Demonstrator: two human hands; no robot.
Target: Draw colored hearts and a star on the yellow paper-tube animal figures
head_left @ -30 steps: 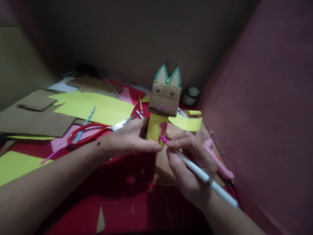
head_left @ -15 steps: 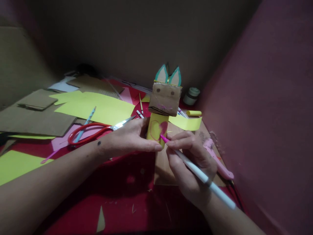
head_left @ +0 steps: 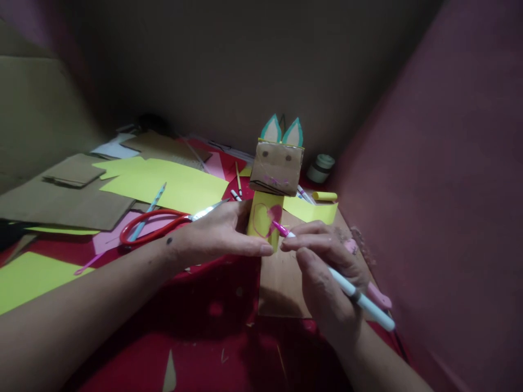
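A cardboard animal figure stands upright in front of me, with a box-shaped head, two teal-edged ears, dot eyes and a pink mouth. Its yellow body bears a heart outline, coloured pink on the right side. My left hand grips the body from the left, thumb across its lower front. Between the fingers of my right hand is a white marker, its pink tip at the heart's right half. Behind my left wrist lie red-handled scissors.
Yellow paper and brown cardboard lie on the left. A wooden board rests on the red surface. A pink tool is beside my right hand. A small jar stands near the pink wall.
My right hand has shifted slightly right, its grip on the marker loosened and set further back. The pink tip has moved slightly up and right. My left hand keeps its hold on the figure.
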